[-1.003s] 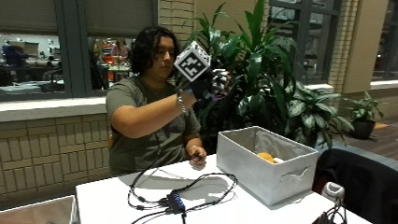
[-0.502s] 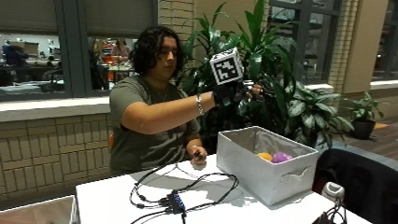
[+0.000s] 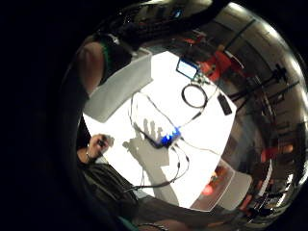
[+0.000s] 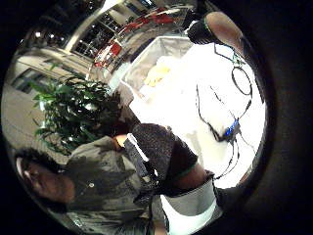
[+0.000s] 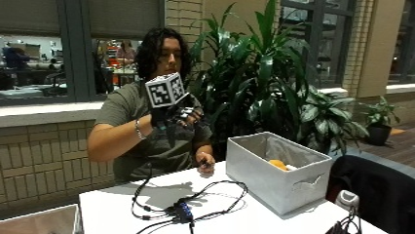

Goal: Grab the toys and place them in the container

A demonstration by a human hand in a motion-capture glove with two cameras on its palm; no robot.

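gloved right hand [image 5: 178, 117] raised in front of the chest, holding nothing, well above the white table [image 5: 259, 219].

outside view: the fingers of the black glove are relaxed and a little spread, with no toy between them. one grey fabric box container [image 5: 282, 170] stands open on the table, near its edge. inside it one orange round toy [image 5: 277, 165] shows; the wall hides the rest of the inside. the bare left hand [image 5: 205, 164] rests at the table's far edge. a black cable bundle [image 5: 185, 210] lies on the bare part between hand and box. little finger side palm view: the table lies far below, and the same container [image 3: 226, 185] has something orange-red in it, hard to make out. thumb side palm view: the container [image 4: 161, 63] holds one pale yellow shape, too bright to name.
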